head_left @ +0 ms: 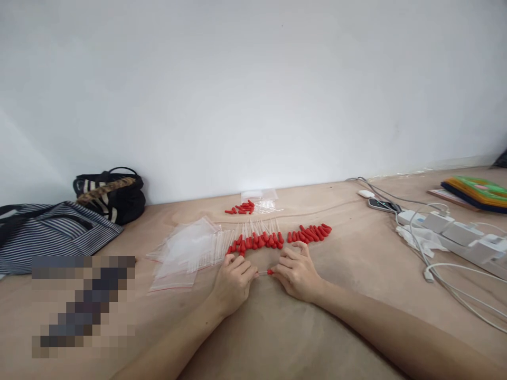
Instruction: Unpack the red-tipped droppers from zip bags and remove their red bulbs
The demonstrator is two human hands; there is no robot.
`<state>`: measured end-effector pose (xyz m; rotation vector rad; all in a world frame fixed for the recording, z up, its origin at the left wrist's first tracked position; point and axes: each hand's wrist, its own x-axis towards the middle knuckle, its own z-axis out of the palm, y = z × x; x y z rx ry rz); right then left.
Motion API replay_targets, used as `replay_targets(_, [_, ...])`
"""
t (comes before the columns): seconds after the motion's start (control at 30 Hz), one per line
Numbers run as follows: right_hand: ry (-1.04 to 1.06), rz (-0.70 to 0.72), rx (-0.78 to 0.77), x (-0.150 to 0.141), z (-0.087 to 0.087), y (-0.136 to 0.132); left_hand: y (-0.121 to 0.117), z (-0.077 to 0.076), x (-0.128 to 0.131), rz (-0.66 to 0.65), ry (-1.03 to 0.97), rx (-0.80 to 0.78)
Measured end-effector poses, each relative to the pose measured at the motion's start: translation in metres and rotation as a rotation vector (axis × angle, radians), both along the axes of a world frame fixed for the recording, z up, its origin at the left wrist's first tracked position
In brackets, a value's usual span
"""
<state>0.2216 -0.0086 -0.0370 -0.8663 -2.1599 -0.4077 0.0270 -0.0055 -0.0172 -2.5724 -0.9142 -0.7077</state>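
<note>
My left hand [235,278] is closed on a thin, pale dropper tube [262,273], which runs across the gap between my hands. At its right end sits a red rubber bulb [270,272], pinched in the fingers of my right hand [298,273]. Just beyond my hands lies a row of droppers [257,241], their red bulbs toward me and pale tubes pointing away. Several loose red bulbs [311,233] are lined up to the right. Bare clear tubes [209,250] lie to the left, beside clear zip bags [184,245].
Near the wall are small red pieces [242,207] and a clear bag [259,195]. A striped bag [59,232] and black bag [127,198] sit at left. Power strip [455,232], white cables [451,266], tissue [423,240] and coloured flat items [477,192] occupy the right.
</note>
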Motion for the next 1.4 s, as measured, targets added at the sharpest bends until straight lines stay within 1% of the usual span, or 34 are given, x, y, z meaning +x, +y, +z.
replay_targets(0.1, [0.034,-0.023,-0.006,0.009,0.001,-0.002,0.0,-0.001,-0.01,0.035,-0.013,0.009])
replay_targets(0.13, [0.067,-0.057,-0.025,0.014,0.002,-0.002,0.001,-0.001,-0.016,0.066,-0.035,0.007])
replay_targets(0.2, [0.163,-0.174,-0.087,0.025,0.005,0.002,0.006,0.002,-0.028,0.157,-0.116,-0.028])
replay_targets(0.27, [0.251,-0.324,-0.161,0.034,0.009,0.009,0.016,0.009,-0.038,0.29,-0.219,-0.123])
replay_targets(0.3, [0.273,-0.396,-0.197,0.037,0.011,0.014,0.022,0.014,-0.041,0.382,-0.254,-0.197])
replay_targets(0.33, [0.277,-0.463,-0.232,0.038,0.013,0.019,0.028,0.02,-0.044,0.481,-0.27,-0.277])
replay_targets(0.4, [0.249,-0.574,-0.309,0.038,0.016,0.03,0.041,0.031,-0.045,0.685,-0.234,-0.434])
replay_targets(0.43, [0.229,-0.618,-0.346,0.037,0.017,0.036,0.048,0.036,-0.044,0.738,-0.215,-0.466])
replay_targets(0.5, [0.194,-0.688,-0.406,0.033,0.017,0.045,0.058,0.042,-0.04,0.796,-0.178,-0.496])
replay_targets(0.6, [0.14,-0.744,-0.457,0.03,0.018,0.054,0.07,0.042,-0.032,0.836,-0.132,-0.505])
replay_targets(0.77, [0.039,-0.751,-0.476,0.027,0.017,0.057,0.081,0.029,-0.026,0.887,-0.083,-0.507])
replay_targets(0.87, [0.01,-0.761,-0.473,0.027,0.017,0.057,0.084,0.024,-0.026,0.903,-0.064,-0.517])
replay_targets(1.0, [0.027,-0.753,-0.455,0.028,0.015,0.056,0.085,0.024,-0.024,0.917,-0.036,-0.54])
replay_targets(1.1, [0.066,-0.737,-0.406,0.029,0.015,0.054,0.084,0.026,-0.023,0.911,-0.021,-0.551])
replay_targets(1.2, [0.121,-0.701,-0.332,0.027,0.015,0.052,0.082,0.03,-0.023,0.901,-0.02,-0.547])
replay_targets(1.3, [0.14,-0.603,-0.295,0.022,0.017,0.048,0.072,0.032,-0.024,0.884,-0.036,-0.519])
replay_targets(1.33, [0.13,-0.556,-0.295,0.02,0.018,0.047,0.067,0.031,-0.025,0.867,-0.047,-0.498])
replay_targets(1.4, [0.088,-0.468,-0.3,0.016,0.019,0.045,0.052,0.027,-0.027,0.781,-0.089,-0.427])
